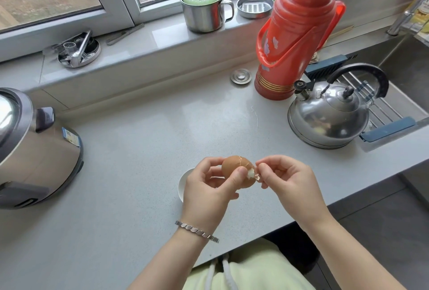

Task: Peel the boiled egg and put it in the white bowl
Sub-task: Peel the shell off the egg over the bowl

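A brown boiled egg with a cracked shell is held above the grey counter. My left hand grips it with thumb and fingers curled round it. A small white patch of egg shows at its right end, where my right hand pinches a bit of shell. The white bowl stands on the counter just below my left hand, mostly hidden by it; only its left rim shows.
A rice cooker stands at the left, a steel kettle and a red thermos at the right. A sink with a rack lies far right. On the sill are a steel mug and small dishes. The counter's front edge runs just behind my wrists.
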The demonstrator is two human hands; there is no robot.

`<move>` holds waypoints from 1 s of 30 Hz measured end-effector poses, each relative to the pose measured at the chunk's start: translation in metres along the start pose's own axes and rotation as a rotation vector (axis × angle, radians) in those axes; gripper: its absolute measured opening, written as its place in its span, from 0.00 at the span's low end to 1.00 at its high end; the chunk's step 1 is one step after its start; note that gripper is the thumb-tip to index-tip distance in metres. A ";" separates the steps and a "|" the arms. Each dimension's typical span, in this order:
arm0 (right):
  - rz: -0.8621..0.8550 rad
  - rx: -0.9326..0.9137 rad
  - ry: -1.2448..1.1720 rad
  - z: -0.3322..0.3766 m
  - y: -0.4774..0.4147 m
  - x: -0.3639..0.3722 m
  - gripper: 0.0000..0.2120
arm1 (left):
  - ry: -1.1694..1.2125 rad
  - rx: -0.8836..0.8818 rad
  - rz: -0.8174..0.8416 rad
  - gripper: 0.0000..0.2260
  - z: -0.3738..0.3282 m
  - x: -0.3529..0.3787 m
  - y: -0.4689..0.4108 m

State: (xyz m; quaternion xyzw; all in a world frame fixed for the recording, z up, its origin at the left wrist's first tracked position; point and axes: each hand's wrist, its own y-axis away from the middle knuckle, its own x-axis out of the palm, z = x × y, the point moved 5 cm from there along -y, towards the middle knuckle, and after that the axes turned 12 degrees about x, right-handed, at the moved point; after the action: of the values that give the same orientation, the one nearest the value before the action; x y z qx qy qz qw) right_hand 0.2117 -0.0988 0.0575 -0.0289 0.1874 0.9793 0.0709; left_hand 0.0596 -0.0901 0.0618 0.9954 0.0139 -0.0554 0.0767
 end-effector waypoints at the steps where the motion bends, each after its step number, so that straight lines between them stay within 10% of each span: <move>1: -0.001 0.039 -0.029 -0.002 -0.001 0.000 0.09 | 0.036 -0.021 0.010 0.07 -0.001 0.002 0.000; 7: 0.053 0.201 -0.209 -0.006 -0.003 -0.004 0.13 | 0.069 -0.066 0.028 0.05 0.000 0.003 -0.002; 24: 0.083 -0.435 0.471 0.020 0.005 0.002 0.10 | -0.034 -0.124 0.117 0.09 0.003 0.001 -0.004; 30: -0.015 -0.391 0.400 0.018 0.008 0.003 0.05 | -0.013 -0.106 0.112 0.10 0.002 0.002 -0.001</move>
State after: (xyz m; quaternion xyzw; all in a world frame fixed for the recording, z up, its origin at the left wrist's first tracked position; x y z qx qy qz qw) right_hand 0.2072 -0.0993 0.0773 -0.2359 0.0048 0.9712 0.0328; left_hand 0.0618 -0.0891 0.0590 0.9888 -0.0393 -0.0565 0.1325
